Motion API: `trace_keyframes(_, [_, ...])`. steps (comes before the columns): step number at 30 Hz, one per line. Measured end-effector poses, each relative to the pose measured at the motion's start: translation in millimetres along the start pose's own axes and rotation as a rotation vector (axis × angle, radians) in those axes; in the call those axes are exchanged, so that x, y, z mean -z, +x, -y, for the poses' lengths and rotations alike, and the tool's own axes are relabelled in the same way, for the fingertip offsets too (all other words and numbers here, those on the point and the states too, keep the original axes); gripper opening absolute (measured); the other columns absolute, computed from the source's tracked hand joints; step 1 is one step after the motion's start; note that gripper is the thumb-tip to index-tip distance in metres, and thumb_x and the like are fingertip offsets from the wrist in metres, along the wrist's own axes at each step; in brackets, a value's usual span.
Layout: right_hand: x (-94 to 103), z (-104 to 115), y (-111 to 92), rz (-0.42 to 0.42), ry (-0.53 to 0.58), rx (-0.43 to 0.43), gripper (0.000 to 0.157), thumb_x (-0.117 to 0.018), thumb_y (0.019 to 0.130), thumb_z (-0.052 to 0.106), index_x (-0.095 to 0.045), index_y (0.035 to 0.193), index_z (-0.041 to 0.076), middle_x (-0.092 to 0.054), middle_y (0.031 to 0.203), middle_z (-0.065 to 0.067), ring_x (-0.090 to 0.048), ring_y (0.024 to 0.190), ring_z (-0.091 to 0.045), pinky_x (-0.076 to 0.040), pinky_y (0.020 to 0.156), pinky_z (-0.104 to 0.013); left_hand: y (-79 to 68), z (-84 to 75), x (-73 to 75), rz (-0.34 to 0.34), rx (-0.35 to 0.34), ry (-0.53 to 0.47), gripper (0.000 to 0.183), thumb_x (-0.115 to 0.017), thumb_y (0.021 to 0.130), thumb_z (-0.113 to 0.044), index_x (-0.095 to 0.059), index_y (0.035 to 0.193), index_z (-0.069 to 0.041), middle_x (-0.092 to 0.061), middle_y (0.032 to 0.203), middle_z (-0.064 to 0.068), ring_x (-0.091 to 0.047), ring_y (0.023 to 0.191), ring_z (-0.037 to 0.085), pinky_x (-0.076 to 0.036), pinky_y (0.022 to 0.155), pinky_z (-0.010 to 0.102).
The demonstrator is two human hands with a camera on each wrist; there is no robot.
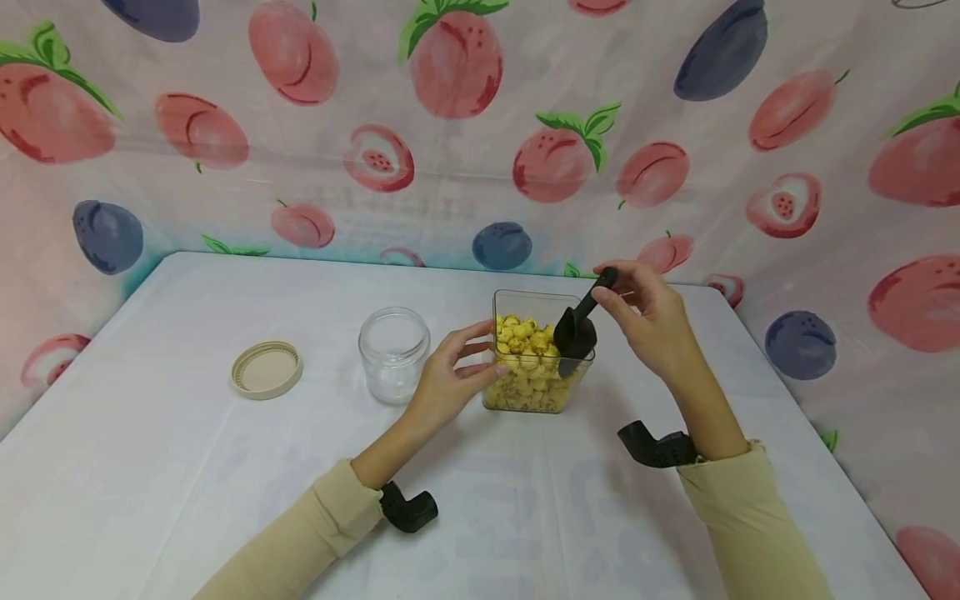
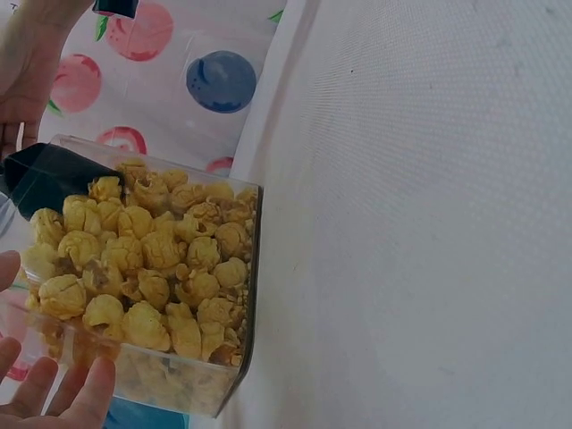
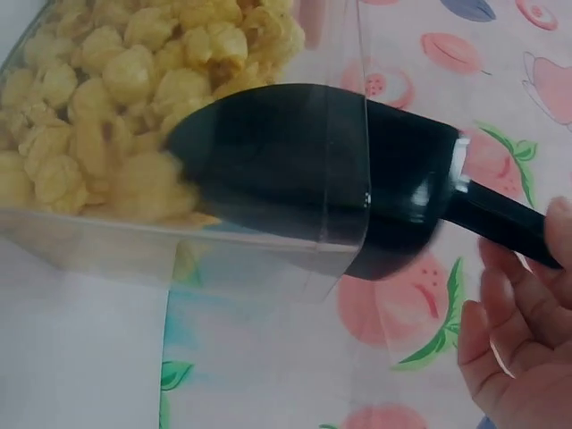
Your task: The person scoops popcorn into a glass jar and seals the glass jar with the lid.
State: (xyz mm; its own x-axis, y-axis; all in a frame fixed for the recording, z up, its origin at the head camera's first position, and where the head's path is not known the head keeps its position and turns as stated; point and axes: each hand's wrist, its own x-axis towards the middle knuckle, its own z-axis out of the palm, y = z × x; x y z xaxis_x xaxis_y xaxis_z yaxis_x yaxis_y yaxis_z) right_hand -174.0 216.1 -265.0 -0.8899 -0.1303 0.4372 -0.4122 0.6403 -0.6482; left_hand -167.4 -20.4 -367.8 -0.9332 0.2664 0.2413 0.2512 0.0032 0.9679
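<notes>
A clear square container (image 1: 525,392) full of yellow popcorn (image 2: 134,259) stands on the table, its popcorn reaching below the rim. My left hand (image 1: 453,367) rests against its near left side, fingers extended and spread along the wall. In my right hand (image 1: 648,312), fingertips and thumb pinch the handle of a black scoop (image 3: 295,170). The scoop slants down over the container's right side, its tip against the popcorn. Left of that hand-and-container group stands an empty clear round jar (image 1: 393,358) without its lid.
A beige round lid (image 1: 266,370) lies on the white-covered table (image 1: 480,517), left of the jar. Fruit-print cloth (image 1: 450,192) hangs behind the table and along its sides. Black wrist mounts (image 1: 408,508) jut from both sleeves.
</notes>
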Motion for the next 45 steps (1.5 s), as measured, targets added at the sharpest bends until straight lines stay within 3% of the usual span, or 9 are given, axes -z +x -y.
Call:
trace_keyframes(7, [-2.0,-2.7,-0.8,-0.007,-0.055,-0.003,0.031,-0.057,0.093,0.022,-0.055,0.117,0.002,-0.063,0.097,-0.012,-0.05,0.085,0.004,-0.042,0.079,-0.011,-0.1,-1.3,0.3,0.0,0.003,0.002,0.059,-0.069,0.084,-0.014,-0.045,0.137,-0.017,-0.045,0.136,0.004,-0.05,0.121,0.022,-0.05,0.095,0.034])
trace_keyframes(16, [-5.0,-3.3,-1.2,-0.102,-0.03,0.038,0.026,-0.062,0.089,0.013,-0.06,0.111,0.0,-0.063,0.087,-0.014,-0.049,0.081,0.006,-0.038,0.074,-0.02,1.0,-1.4,-0.8,-0.001,0.018,0.004,0.056,-0.068,0.085,-0.013,-0.046,0.137,-0.016,-0.046,0.136,0.004,-0.05,0.121,0.022,-0.049,0.095,0.034])
trace_keyframes(21, [-3.0,-8.7,-3.3,-0.161,0.025,0.028,0.025,-0.064,0.088,0.011,-0.062,0.109,-0.001,-0.06,0.08,0.006,-0.051,0.079,0.007,-0.036,0.078,-0.025,1.7,-2.2,-2.1,-0.008,0.015,0.012,0.055,-0.067,0.085,-0.013,-0.046,0.136,-0.015,-0.046,0.136,0.005,-0.051,0.121,0.022,-0.05,0.095,0.033])
trace_keyframes(26, [-0.9,-18.6,-9.4,-0.106,0.076,-0.022,0.027,-0.064,0.088,0.014,-0.061,0.11,-0.001,-0.055,0.077,0.024,-0.054,0.078,0.006,-0.04,0.086,-0.027,1.6,-1.4,-1.9,-0.015,0.018,0.008,0.056,-0.068,0.084,-0.011,-0.047,0.136,-0.014,-0.046,0.136,0.006,-0.05,0.121,0.024,-0.05,0.095,0.034])
trace_keyframes(30, [0.0,-24.5,-12.5,-0.082,0.174,-0.03,0.027,-0.064,0.088,0.011,-0.06,0.11,-0.004,-0.06,0.077,0.021,-0.056,0.077,0.003,-0.044,0.082,-0.014,1.7,-1.1,-0.8,-0.003,0.027,0.003,0.056,-0.068,0.085,-0.011,-0.046,0.136,-0.014,-0.045,0.136,0.006,-0.05,0.122,0.024,-0.049,0.096,0.035])
trace_keyframes(36, [-6.5,-41.9,-21.1,-0.061,0.245,-0.127,0.032,-0.064,0.088,0.019,-0.058,0.11,-0.003,-0.063,0.078,0.019,-0.057,0.08,0.002,-0.044,0.079,-0.014,1.5,-0.7,0.3,0.0,0.025,0.002,0.056,-0.068,0.085,-0.011,-0.046,0.136,-0.014,-0.046,0.137,0.005,-0.05,0.121,0.024,-0.049,0.096,0.035])
trace_keyframes(40, [2.7,-46.6,-27.7,0.0,0.152,-0.202,0.034,-0.065,0.088,0.027,-0.061,0.111,0.002,-0.064,0.084,0.015,-0.057,0.085,0.001,-0.047,0.075,-0.014,1.4,0.1,-0.2,0.0,0.025,0.001,0.055,-0.067,0.085,-0.01,-0.047,0.136,-0.013,-0.046,0.136,0.004,-0.05,0.121,0.023,-0.049,0.096,0.034])
trace_keyframes(45, [25.6,-37.3,-19.4,0.189,-0.098,-0.196,0.03,-0.064,0.088,0.033,-0.064,0.108,0.011,-0.065,0.091,0.002,-0.058,0.095,-0.016,-0.048,0.076,-0.032,1.7,-1.0,-0.5,0.001,0.008,0.002,0.055,-0.067,0.085,-0.009,-0.047,0.136,-0.012,-0.045,0.137,0.007,-0.05,0.121,0.025,-0.05,0.095,0.035])
